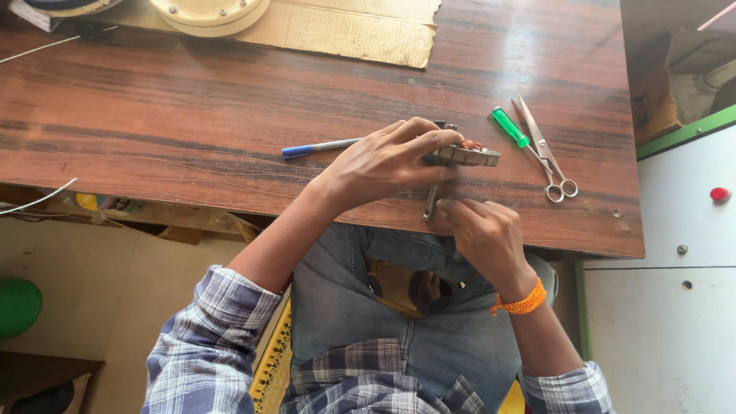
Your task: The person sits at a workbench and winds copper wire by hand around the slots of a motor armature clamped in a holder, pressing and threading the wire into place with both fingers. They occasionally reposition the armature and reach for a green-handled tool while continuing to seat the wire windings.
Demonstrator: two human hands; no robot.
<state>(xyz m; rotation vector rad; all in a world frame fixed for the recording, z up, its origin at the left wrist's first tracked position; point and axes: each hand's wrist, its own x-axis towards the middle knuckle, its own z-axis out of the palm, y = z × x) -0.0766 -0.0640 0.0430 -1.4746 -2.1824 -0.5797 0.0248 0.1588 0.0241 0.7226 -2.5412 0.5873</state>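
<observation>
**Two hands on a small metal part at a wooden table**

Brown wood makes up the table [192,115], seen from above by the head camera. One person sits at its near edge in a checked shirt and jeans.

Some things are hard to see. The left hand [383,162] covers most of a small metal part [469,156], so its shape is not clear. A thin metal tool [432,201] pokes out under that hand, and its top is hidden. At the far edge, a round cream thing [211,11] on a sheet of cardboard [345,27] is cut off.

Count them: one blue pen [318,146] just behind the left hand, one green-handled screwdriver [511,129] and one pair of scissors [546,149] to the right of both hands.

The left hand curls over the metal part and presses it down. The right hand [487,234] sits just in front, fingers bunched, pinching the low end of the thin tool.
</observation>
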